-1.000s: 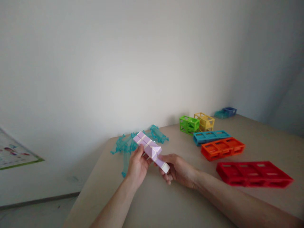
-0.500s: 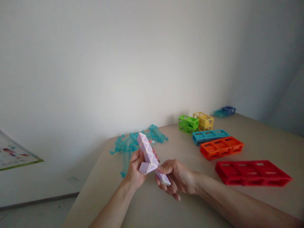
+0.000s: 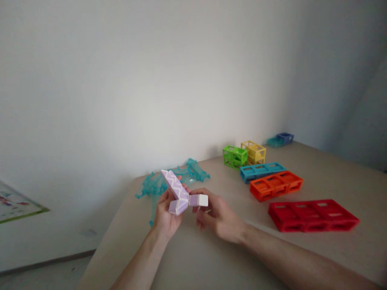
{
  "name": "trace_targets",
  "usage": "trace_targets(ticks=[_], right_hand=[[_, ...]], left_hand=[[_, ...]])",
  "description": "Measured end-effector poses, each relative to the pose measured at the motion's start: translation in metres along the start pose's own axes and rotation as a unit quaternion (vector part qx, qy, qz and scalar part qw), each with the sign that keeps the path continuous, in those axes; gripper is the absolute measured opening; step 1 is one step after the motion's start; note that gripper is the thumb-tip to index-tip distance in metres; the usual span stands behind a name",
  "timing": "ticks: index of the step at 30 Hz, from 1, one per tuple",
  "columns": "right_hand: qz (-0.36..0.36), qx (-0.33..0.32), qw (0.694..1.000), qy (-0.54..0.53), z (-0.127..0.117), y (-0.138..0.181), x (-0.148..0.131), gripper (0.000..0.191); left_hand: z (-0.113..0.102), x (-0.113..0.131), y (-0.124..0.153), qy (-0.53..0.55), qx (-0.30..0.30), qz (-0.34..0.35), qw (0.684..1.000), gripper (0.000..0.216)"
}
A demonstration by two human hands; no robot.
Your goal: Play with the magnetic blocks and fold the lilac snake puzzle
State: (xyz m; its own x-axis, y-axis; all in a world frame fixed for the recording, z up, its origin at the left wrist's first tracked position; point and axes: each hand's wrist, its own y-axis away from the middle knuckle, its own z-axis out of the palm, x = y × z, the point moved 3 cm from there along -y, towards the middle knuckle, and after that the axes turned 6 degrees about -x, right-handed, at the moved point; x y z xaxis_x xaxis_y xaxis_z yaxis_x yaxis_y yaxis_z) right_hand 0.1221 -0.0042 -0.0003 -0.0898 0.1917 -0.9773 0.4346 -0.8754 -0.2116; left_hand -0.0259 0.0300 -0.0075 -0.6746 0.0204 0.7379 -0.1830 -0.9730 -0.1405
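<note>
A lilac and white twist-puzzle snake [image 3: 178, 191] is held above the beige table [image 3: 211, 257], bent into an L shape. My left hand [image 3: 165, 215] grips its long section from below. My right hand [image 3: 216, 215] pinches the short end piece that sticks out to the right. Both hands hover over the table's near left part, just in front of a pile of clear teal plastic pieces [image 3: 169, 181].
Open-frame blocks lie to the right: a green one [image 3: 234, 156], a yellow one [image 3: 254, 151], a blue one [image 3: 261, 171], an orange one [image 3: 275, 185] and a long red one [image 3: 313, 215]. Small blue and teal pieces [image 3: 279, 139] sit at the far corner. A poster [image 3: 15, 201] lies on the floor at left.
The straight snake has been twisted: its right end now bends out sideways to the right. My right hand has turned with that end. The view has shifted slightly.
</note>
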Motion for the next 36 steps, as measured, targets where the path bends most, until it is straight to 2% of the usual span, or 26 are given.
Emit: trace_targets(ticks=[2,4,9,14,19,24,28,36], right_hand=[[-0.061,0.022,0.993,0.101,-0.001,0.003,-0.006,0.031],[-0.077,0.033,0.984,0.156,-0.003,0.005,-0.01,0.022],[-0.1,0.027,0.979,0.177,-0.006,0.009,-0.015,0.025],[-0.104,0.041,0.968,0.225,-0.008,0.009,-0.013,0.027],[-0.078,0.055,0.977,0.189,-0.013,0.004,-0.008,0.027],[-0.076,0.051,0.984,0.153,-0.02,0.001,-0.007,0.027],[-0.053,0.049,0.985,0.16,-0.022,0.001,-0.006,0.026],[-0.028,0.079,0.989,0.124,-0.018,0.002,0.002,0.025]], left_hand=[[-0.001,-0.001,-0.001,0.003,0.002,-0.011,1.0,0.043],[0.001,-0.002,0.001,0.004,-0.02,-0.016,1.0,0.043],[0.011,-0.001,0.005,0.01,-0.074,-0.023,0.997,0.042],[0.011,0.0,0.006,0.02,-0.048,-0.02,0.998,0.037],[0.007,-0.004,0.004,0.019,0.007,-0.029,0.999,0.03],[0.001,-0.011,0.001,0.021,0.062,-0.042,0.997,0.006],[0.0,-0.012,0.0,0.01,0.059,-0.045,0.997,0.004],[0.009,-0.005,0.003,-0.009,0.015,0.035,0.999,0.026]])
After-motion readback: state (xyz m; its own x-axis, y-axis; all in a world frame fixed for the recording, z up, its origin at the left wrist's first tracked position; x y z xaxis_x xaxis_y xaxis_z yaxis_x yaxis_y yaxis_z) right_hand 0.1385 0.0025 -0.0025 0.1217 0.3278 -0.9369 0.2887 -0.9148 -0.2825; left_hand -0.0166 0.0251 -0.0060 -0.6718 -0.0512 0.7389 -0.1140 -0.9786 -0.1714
